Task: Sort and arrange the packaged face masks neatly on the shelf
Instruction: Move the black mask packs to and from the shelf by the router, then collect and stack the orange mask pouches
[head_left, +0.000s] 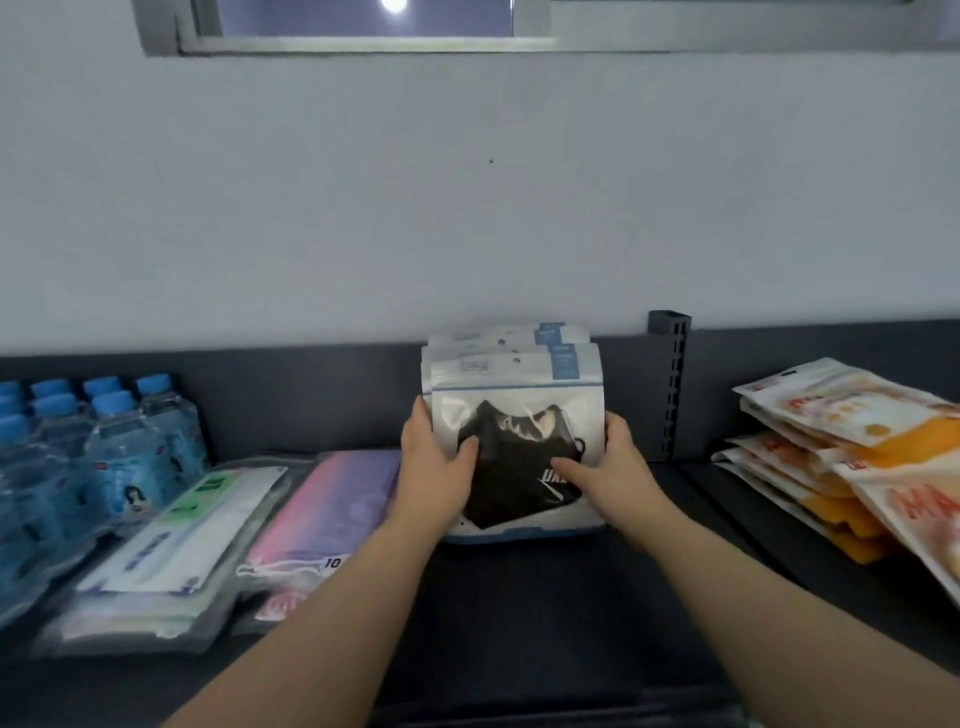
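A black mask (519, 467) with white lettering shows through the clear front of a white pouch (519, 400) edged in blue at top and bottom. The stacked pouches (498, 347) behind it have the same white headers with pale blue corner tabs. At left, one pack (343, 499) shades from pink into purple, beside a white pack (208, 525) with a green label and dark blue print. Clear water bottles (119, 441) have bright blue caps and blue labels. At right, white-and-orange packs (841, 441) bear red lettering. The shelf (545, 597) and its slotted post (674, 384) are dark grey, the wall (467, 182) pale grey-white and the window frame (363, 44) grey.
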